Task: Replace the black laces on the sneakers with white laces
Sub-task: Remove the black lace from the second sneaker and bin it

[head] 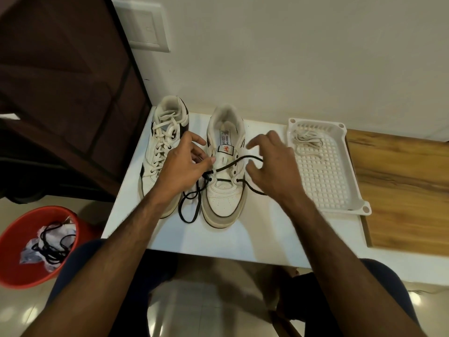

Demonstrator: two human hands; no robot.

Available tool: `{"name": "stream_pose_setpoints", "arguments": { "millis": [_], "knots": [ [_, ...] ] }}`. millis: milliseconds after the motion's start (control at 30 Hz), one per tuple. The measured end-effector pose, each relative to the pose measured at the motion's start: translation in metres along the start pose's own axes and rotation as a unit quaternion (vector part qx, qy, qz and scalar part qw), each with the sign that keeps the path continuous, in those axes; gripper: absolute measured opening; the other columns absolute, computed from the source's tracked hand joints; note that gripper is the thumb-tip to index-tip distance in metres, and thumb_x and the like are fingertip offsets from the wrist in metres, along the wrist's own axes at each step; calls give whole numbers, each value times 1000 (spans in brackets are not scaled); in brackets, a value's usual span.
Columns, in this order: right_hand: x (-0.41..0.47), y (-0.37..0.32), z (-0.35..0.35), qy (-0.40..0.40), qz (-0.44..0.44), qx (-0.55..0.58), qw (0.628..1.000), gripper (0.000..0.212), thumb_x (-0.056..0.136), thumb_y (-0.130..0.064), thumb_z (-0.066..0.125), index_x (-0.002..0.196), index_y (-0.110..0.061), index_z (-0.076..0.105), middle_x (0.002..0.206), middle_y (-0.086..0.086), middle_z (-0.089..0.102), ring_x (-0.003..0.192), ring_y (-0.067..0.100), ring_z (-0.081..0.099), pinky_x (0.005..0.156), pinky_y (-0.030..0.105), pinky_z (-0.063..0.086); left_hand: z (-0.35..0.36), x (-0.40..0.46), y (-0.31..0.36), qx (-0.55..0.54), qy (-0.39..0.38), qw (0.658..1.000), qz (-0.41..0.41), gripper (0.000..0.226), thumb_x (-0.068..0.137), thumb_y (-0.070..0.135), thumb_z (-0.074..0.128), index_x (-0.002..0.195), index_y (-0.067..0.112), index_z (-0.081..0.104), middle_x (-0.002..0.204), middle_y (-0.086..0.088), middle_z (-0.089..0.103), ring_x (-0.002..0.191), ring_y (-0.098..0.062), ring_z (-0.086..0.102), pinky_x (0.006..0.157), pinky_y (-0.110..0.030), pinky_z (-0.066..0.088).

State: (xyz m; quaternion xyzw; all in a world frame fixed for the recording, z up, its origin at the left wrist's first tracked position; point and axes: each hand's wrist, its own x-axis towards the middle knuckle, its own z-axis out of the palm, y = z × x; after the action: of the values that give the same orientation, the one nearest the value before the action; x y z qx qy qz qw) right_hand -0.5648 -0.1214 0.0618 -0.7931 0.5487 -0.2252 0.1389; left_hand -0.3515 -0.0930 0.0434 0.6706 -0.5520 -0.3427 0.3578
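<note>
**Black lace half out of the second sneaker, white lace waiting in the tray**

On the floor at far left, a red bucket (14,242) holds crumpled paper and a tangle of black lace (52,249), apparently the one already pulled from the first shoe. On the white table (170,237), the left sneaker (160,152) is fully threaded with a white lace.

The left hand (184,166) hovers over the gap between the shoes, thumb and forefinger closed near the black cord at the inner eyelets; whether it truly pinches the cord I cannot tell. The right sneaker (224,171) carries its black lace (194,203) only through the lower eyelets, with a slack loop trailing onto the table beside the toe. That lace looks thin, limp and light: it should slide easily if pulled straight out at an eyelet, and is best taken close to the hole, since a loose tail may snag. The shoe is light enough to shift, so it likely needs steadying.

The right hand (269,166) is spread with relaxed fingers, the lace passing under its palm; it seems to grasp nothing.

Just beside it, a white slotted tray (349,190) holds one bundled white lace (306,139) at its far end.
</note>
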Motion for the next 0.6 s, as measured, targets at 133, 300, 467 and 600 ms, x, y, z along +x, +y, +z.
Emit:
{"name": "stream_pose_setpoints", "arguments": {
  "millis": [133,300,467,600],
  "knots": [
    [-5,-24,33,-87,-87,-30,992,24,91,-22,67,114,-22,71,102,-1,53,97,22,58,83,39,41,0,1,0,1,5,1000,0,37,89,32,78,114,29,51,92,9,71,87,-2,66,70,-16,43],
    [4,-16,34,-70,-91,-41,993,12,90,-24,70,100,-25,76,91,-8,49,92,20,57,78,37,38,1,1,0,8,5,1000,0,36,89,31,78,113,28,52,91,9,71,87,0,65,69,-12,41],
    [8,12,2,18,43,78,996,3,80,-19,62,78,-19,65,83,-8,49,74,8,51,72,35,43,2,3,0,19,-4,1000,4,35,89,33,77,113,27,52,92,11,71,88,0,66,68,-13,40],
    [5,22,-6,3,100,31,994,12,82,-18,61,72,-18,54,82,-6,47,73,14,50,75,37,42,2,3,-2,20,-2,1000,7,34,89,33,77,112,27,53,91,11,70,87,-1,66,69,-14,41]
  ]
}}
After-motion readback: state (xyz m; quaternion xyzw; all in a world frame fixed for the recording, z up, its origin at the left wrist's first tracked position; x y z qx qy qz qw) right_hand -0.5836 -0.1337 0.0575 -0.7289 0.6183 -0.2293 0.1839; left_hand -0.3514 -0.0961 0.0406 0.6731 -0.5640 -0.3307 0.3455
